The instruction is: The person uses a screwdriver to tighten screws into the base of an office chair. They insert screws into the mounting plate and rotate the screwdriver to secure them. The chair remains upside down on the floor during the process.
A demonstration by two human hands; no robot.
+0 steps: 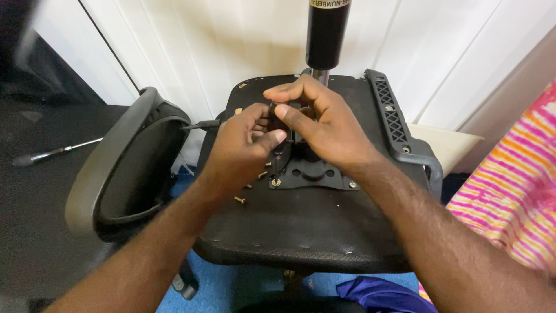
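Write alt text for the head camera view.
Two bare hands, left hand and right hand, meet over the black metal mounting plate on an upturned black office chair seat, pinching a small dark part. Loose brass-coloured screws lie on the seat beside a grey curved armrest.

Upturned office chair seat [301, 232] fills frame centre, black fabric underside up. Black metal mounting plate [315, 171] bolted at its middle, gas-lift cylinder [326, 35] rising from it to top centre. Left hand [240, 148] and right hand [321, 124] meet over the plate, fingers [278, 136] pinched together on a small dark part, too hidden to identify. Loose brass screws [239, 200] lie on the seat just below the left hand. Armrest [116, 168] curves at left; second armrest [399, 124] at right. Screwdriver [55, 152] lies at far left on a dark surface. Pink striped cloth [512, 197] at right edge, purple cloth [379, 295] at bottom.
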